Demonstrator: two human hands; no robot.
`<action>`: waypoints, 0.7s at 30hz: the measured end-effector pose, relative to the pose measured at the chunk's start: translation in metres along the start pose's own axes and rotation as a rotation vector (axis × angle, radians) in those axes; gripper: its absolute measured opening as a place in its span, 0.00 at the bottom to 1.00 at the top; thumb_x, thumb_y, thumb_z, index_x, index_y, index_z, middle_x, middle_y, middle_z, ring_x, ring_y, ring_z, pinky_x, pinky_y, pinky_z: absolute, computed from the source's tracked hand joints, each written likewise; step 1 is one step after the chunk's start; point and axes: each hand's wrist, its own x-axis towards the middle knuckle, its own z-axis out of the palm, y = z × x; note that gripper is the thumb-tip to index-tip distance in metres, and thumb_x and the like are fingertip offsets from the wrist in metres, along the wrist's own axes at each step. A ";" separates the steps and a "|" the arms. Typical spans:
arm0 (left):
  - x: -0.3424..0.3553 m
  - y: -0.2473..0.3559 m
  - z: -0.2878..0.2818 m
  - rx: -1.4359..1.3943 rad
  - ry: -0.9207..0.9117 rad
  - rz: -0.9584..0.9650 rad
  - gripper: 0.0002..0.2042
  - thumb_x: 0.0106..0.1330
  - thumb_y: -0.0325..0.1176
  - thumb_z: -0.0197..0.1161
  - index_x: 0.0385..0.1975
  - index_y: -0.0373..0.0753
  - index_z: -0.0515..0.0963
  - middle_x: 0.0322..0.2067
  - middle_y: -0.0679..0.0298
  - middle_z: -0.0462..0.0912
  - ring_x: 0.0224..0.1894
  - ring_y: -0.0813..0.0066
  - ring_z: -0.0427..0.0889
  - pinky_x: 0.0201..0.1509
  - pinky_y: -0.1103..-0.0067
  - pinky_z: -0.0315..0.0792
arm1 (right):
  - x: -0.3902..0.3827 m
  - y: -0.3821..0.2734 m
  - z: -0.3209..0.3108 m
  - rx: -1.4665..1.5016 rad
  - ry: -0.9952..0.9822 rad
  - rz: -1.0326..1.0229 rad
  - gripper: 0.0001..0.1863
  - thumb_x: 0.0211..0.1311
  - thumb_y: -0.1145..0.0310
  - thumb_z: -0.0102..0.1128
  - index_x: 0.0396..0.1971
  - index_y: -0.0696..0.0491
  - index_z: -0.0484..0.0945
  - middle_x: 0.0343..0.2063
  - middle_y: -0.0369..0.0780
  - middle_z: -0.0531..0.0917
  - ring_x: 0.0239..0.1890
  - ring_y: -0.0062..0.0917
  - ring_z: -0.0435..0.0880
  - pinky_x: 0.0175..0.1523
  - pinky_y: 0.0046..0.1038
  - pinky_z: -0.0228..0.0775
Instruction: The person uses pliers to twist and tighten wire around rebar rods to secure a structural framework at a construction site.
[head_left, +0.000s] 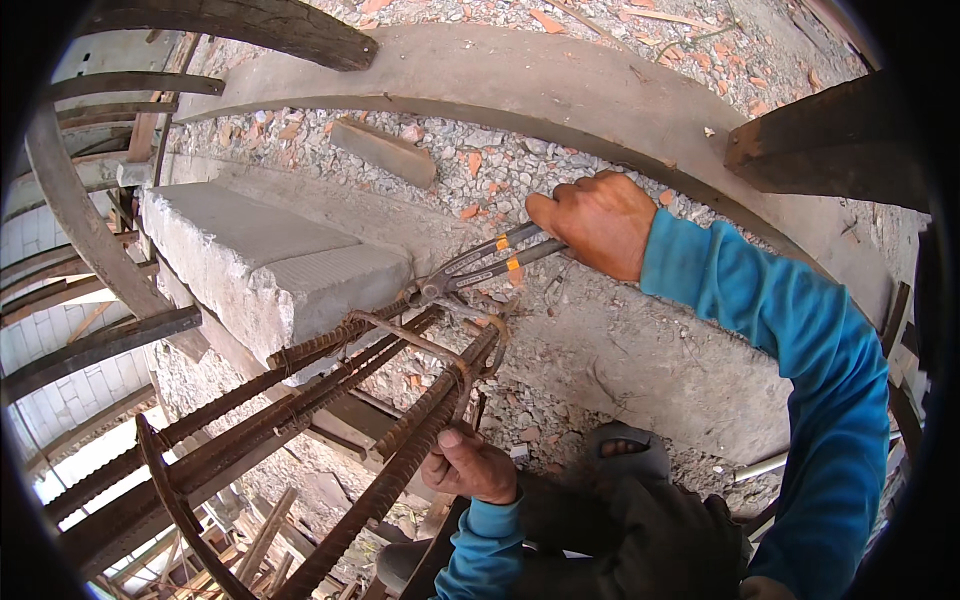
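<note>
Pincers (488, 272) lie at the end of the rebar cage (408, 425), their head just beside the concrete block (325, 285) and close to the bent stirrup (412, 340). Our right hand (605, 222) has its grip closed around the handle ends; the handles stand slightly apart, and we cannot tell whether the jaws bite on anything. Our left hand (472, 470) is at the lower bar, thumb and fingers drawn together — we cannot tell what, if anything, that grip pinches.

To do this well, we would steady the bar with the left hand, keeping those fingers clear of the jaws. We should squeeze evenly from the handle ends, where leverage is best, and turn gently — too hard a twist could snap any thin wire.
</note>
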 end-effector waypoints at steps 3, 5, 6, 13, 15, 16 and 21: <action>0.000 0.003 -0.015 0.070 -0.049 0.073 0.19 0.59 0.45 0.67 0.33 0.37 0.68 0.27 0.61 0.74 0.27 0.75 0.71 0.36 0.78 0.69 | -0.001 -0.005 -0.005 0.046 -0.069 0.055 0.17 0.42 0.70 0.65 0.33 0.54 0.70 0.20 0.45 0.79 0.25 0.42 0.82 0.30 0.41 0.72; 0.023 0.012 -0.011 0.147 0.073 0.306 0.24 0.56 0.49 0.69 0.37 0.37 0.67 0.30 0.59 0.74 0.29 0.72 0.73 0.38 0.74 0.72 | -0.009 -0.020 -0.008 0.192 -0.198 0.141 0.16 0.41 0.69 0.66 0.32 0.54 0.71 0.20 0.45 0.79 0.26 0.43 0.82 0.31 0.42 0.72; 0.037 0.018 -0.007 0.218 0.190 0.531 0.29 0.54 0.53 0.71 0.42 0.38 0.66 0.32 0.58 0.74 0.31 0.69 0.75 0.40 0.71 0.74 | -0.012 -0.026 -0.007 0.332 -0.335 0.233 0.15 0.41 0.67 0.66 0.30 0.54 0.72 0.20 0.44 0.79 0.26 0.44 0.82 0.32 0.42 0.73; 0.074 0.061 0.017 0.015 -0.433 0.312 0.29 0.58 0.58 0.64 0.46 0.40 0.65 0.38 0.56 0.71 0.41 0.59 0.77 0.49 0.61 0.76 | 0.060 0.020 -0.052 0.394 -0.620 0.208 0.17 0.44 0.65 0.65 0.37 0.51 0.78 0.23 0.43 0.82 0.33 0.41 0.83 0.39 0.41 0.74; 0.070 0.057 0.027 -0.049 -0.430 0.339 0.23 0.62 0.53 0.61 0.45 0.41 0.65 0.38 0.57 0.71 0.42 0.59 0.76 0.51 0.61 0.74 | 0.075 0.024 -0.039 0.133 -0.362 -0.080 0.19 0.48 0.67 0.61 0.43 0.51 0.79 0.24 0.42 0.83 0.35 0.39 0.82 0.42 0.40 0.73; 0.068 0.053 0.029 -0.094 -0.416 0.356 0.18 0.65 0.48 0.59 0.43 0.42 0.66 0.38 0.58 0.70 0.43 0.59 0.75 0.53 0.62 0.72 | 0.080 0.019 -0.038 0.133 -0.365 -0.082 0.19 0.48 0.67 0.61 0.43 0.51 0.79 0.24 0.42 0.83 0.35 0.39 0.82 0.42 0.40 0.73; 0.066 0.044 0.032 -0.074 -0.346 0.403 0.16 0.67 0.47 0.56 0.44 0.42 0.66 0.37 0.58 0.70 0.40 0.61 0.74 0.44 0.68 0.79 | 0.066 0.020 -0.030 -0.128 -0.324 -0.280 0.28 0.52 0.69 0.58 0.58 0.46 0.74 0.24 0.42 0.82 0.36 0.40 0.82 0.45 0.41 0.73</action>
